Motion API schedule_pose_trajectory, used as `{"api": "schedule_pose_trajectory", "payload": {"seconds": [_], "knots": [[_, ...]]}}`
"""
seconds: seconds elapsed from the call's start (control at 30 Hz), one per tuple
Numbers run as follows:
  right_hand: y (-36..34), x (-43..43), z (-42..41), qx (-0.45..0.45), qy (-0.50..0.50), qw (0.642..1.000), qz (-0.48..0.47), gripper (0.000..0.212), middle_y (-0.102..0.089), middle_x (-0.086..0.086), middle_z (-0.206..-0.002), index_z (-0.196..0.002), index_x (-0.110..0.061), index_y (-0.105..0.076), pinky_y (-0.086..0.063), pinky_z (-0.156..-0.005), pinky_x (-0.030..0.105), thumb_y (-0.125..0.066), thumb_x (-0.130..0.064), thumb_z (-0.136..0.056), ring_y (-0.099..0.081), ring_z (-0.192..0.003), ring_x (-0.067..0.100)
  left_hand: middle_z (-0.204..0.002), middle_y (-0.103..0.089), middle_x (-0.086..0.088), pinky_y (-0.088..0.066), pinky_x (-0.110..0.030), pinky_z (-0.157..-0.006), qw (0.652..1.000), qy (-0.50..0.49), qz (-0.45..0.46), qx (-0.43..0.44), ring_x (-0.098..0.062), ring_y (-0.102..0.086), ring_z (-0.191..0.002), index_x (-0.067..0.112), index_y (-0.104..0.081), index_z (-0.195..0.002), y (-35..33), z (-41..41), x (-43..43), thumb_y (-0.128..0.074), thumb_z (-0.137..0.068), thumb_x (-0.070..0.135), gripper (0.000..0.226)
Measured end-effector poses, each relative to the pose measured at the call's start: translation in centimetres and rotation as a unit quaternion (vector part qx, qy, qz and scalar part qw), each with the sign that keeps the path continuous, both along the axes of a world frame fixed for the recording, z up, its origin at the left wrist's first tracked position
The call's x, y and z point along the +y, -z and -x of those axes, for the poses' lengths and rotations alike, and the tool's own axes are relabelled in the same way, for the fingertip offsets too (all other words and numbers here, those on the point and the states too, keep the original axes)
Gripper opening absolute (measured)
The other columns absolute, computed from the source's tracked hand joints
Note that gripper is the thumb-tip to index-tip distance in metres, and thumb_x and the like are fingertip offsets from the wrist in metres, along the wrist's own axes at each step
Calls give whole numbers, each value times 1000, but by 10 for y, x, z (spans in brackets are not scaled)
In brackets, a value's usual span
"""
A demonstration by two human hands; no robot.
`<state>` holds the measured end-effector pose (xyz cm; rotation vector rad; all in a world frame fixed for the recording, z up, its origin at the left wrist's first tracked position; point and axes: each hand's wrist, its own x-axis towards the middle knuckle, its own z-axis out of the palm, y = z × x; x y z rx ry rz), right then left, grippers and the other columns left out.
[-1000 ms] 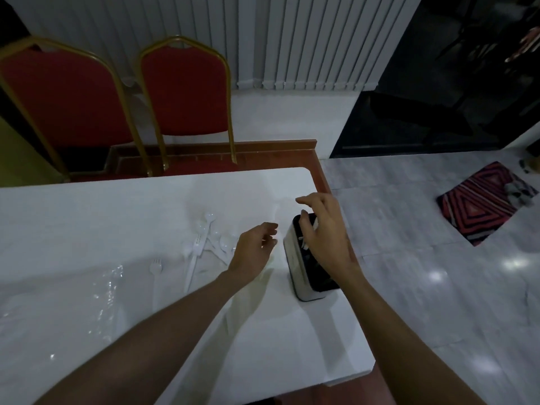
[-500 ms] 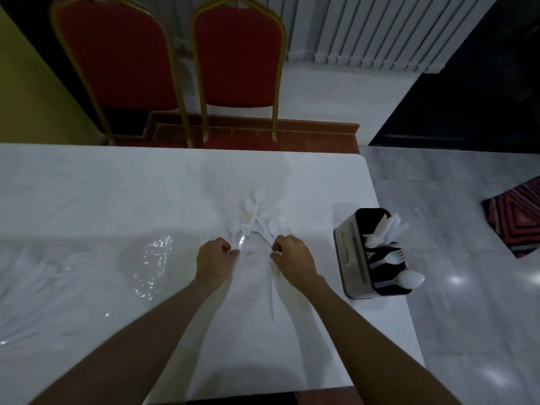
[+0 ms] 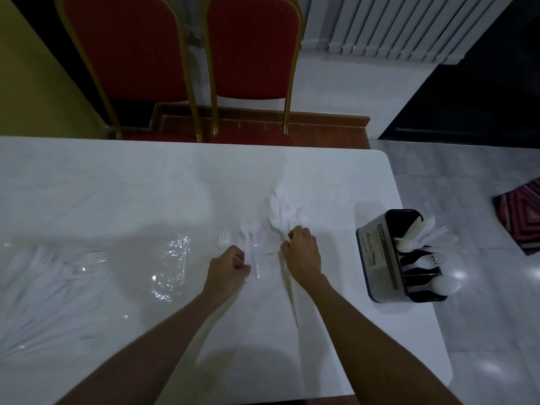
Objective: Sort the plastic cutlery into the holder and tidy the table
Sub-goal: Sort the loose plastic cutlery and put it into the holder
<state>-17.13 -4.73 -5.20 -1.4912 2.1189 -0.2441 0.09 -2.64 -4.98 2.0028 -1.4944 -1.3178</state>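
Observation:
White plastic cutlery (image 3: 282,211) lies in a loose pile at the middle of the white table (image 3: 146,185). Two spoons (image 3: 253,244) lie side by side just left of the pile, with a fork (image 3: 224,238) beside them. My left hand (image 3: 226,267) is closed, its fingertips pinched on a spoon handle. My right hand (image 3: 302,252) is curled over the near edge of the pile, and a long white utensil (image 3: 292,299) runs out from under it toward me. The black and grey holder (image 3: 377,252) stands at the right edge with spoons and forks in it.
Crumpled clear plastic wrap (image 3: 172,258) lies left of my hands. More white forks (image 3: 43,273) are spread at the far left. Two red chairs (image 3: 251,48) stand behind the table. The table's right edge drops to a tiled floor with a patterned rug (image 3: 523,214).
One second ago my right hand was over the holder; both hands have since come to the cutlery pile. In the last half second my left hand drew slightly toward me.

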Motion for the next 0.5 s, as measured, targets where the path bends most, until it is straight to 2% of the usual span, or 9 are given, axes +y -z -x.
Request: {"api": "schedule_pose_trajectory", "payload": {"seconds": [0.1,0.17,0.3,0.37,0.5], "knots": [[-5,-7,-1,-48,58,997,7,17,-54,7,-87,-93,-9,-46,-39,-61,31,-58,-17,-84,-53,-78,25,-59,-58,9,-38,-8,-54,999,-21,28,-16,-2,-55,-56,18,-55,-77,-2,-12,1,-64,-71,2,20],[-7,-13,-3,-61,70,996,-7,22,-54,5,-79,-90,-10,-44,-40,-60,30,-62,-18,-81,-55,-73,26,-67,-58,2,-39,-21,-60,997,-41,39,-54,-17,-56,-66,13,-58,-83,1,-19,3,-63,-72,1,17],[-5,-17,-8,-44,88,995,-27,29,-62,11,-93,-103,-8,-50,-52,-73,37,-66,-22,-83,-62,-86,32,-77,-59,-11,-34,-28,-63,991,-62,20,-114,-30,-57,-76,8,-54,-78,10,-27,3,-67,-71,7,14],[-2,-15,-9,-20,97,994,-44,38,-63,13,-103,-111,-6,-51,-52,-78,38,-69,-25,-83,-63,-95,34,-79,-61,-13,-34,-29,-63,990,-69,17,-123,-31,-58,-78,7,-55,-79,14,-27,1,-69,-72,11,16],[-2,-17,-6,0,105,992,-75,36,-64,14,-104,-105,-4,-56,-51,-76,35,-72,-29,-84,-64,-96,33,-80,-67,-13,-41,-30,-67,989,-73,3,-126,-31,-62,-82,3,-60,-82,13,-28,-4,-74,-75,18,21]]}}
